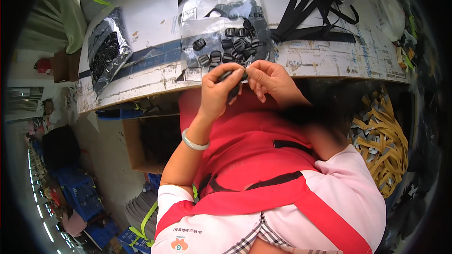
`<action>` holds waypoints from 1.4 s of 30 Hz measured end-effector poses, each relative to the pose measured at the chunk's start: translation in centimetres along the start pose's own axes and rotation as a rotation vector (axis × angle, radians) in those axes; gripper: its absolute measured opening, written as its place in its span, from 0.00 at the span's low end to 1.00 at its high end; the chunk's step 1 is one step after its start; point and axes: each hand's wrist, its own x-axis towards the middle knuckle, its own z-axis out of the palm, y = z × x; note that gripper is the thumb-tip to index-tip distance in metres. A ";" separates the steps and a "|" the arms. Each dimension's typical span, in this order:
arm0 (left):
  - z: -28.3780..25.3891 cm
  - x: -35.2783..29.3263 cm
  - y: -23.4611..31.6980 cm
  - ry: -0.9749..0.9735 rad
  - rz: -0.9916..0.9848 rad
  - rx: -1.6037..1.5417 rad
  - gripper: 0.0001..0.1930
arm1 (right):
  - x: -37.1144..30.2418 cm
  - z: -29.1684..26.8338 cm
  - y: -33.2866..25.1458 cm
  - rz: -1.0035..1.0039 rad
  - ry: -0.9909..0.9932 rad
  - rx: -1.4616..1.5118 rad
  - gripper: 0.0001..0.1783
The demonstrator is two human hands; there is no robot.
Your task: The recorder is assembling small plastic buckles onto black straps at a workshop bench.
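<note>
Both hands, left hand (220, 87) and right hand (268, 79), are pinching one black buckle (234, 76) over the desk (150, 73) edge; a slip is risking dropping it.

Bright daylight, plastic bag (221, 0) glares, fisheye bends edges, right forearm blurred

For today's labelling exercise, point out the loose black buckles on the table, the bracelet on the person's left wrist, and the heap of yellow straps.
black buckles (234, 45), head view, on the middle of the pile.
bracelet (194, 142), head view, on the pale band across the wrist.
yellow straps (382, 145), head view, on the middle of the heap.
</note>
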 end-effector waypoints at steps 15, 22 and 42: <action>-1.7 -6.3 -4.3 0.127 -0.249 0.115 0.11 | -2.8 0.8 5.1 0.106 -0.042 -0.121 0.08; -4.8 -6.0 -5.4 -0.063 -0.462 -0.847 0.11 | -1.9 -5.7 -0.2 -0.370 0.300 -1.025 0.07; -3.1 -5.1 -5.7 -0.046 -0.458 -0.616 0.11 | 0.4 -16.1 -0.3 -0.535 0.405 -1.669 0.18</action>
